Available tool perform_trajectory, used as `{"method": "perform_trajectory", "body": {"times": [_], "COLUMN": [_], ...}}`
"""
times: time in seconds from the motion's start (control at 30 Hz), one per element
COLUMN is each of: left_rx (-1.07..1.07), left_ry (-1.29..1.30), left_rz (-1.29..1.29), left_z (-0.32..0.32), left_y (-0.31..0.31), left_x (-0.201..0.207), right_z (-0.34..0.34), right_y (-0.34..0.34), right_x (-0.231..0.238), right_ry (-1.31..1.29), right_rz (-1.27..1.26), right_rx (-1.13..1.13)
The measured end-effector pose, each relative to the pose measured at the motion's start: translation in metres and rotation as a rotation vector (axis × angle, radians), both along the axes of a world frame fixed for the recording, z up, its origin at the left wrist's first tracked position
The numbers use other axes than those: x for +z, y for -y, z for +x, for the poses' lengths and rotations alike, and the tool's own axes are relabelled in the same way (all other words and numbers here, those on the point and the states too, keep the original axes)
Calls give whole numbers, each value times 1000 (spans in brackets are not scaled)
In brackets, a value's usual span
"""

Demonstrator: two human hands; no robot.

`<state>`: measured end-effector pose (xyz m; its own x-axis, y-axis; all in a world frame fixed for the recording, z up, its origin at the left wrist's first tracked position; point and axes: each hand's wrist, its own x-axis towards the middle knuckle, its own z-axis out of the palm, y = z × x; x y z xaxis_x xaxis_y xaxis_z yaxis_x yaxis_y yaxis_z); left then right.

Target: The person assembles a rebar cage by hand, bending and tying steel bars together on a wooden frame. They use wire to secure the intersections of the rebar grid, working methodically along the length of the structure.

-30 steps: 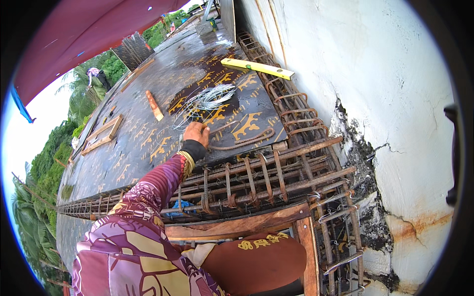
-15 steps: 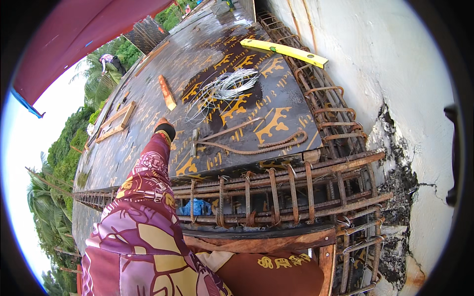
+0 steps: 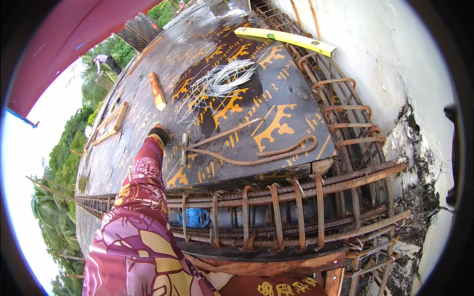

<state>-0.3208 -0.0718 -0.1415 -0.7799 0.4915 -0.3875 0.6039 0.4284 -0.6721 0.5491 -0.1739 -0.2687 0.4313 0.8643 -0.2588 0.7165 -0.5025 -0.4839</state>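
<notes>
My left hand reaches out at the end of a patterned maroon sleeve, with a dark band at the wrist. It rests against the dark printed formwork panel, its fingers hidden from view. To its right lies a short metal cylinder resembling a hammer head, beside bent ribbed steel bars. A loose coil of thin silvery tie wire sits farther off, and an orange-stained wood piece lies beyond the hand. My right hand is out of view.
Rusty rebar cages run along the near edge and beside the cracked white wall. A yellow spirit level spans the right-hand cage. Blue plastic sits within the near cage. A wooden frame and a distant person appear left.
The view has shifted slightly, so the panel and near rebar look larger and closer. My left hand stays near the same spot on the panel; the tools and wire lie as before.
</notes>
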Motion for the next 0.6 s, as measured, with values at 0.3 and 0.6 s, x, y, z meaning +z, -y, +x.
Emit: {"method": "perform_trajectory", "body": {"times": [0.3, 0.6], "left_rx": [199, 520], "left_ry": [-35, -98], "left_rz": [161, 866], "left_z": [31, 124], "left_y": [20, 41], "left_x": [32, -3], "right_z": [10, 120], "right_y": [15, 112], "right_x": [-3, 115], "right_ry": [-22, 297], "right_rz": [-10, -139], "right_rx": [-31, -222]}}
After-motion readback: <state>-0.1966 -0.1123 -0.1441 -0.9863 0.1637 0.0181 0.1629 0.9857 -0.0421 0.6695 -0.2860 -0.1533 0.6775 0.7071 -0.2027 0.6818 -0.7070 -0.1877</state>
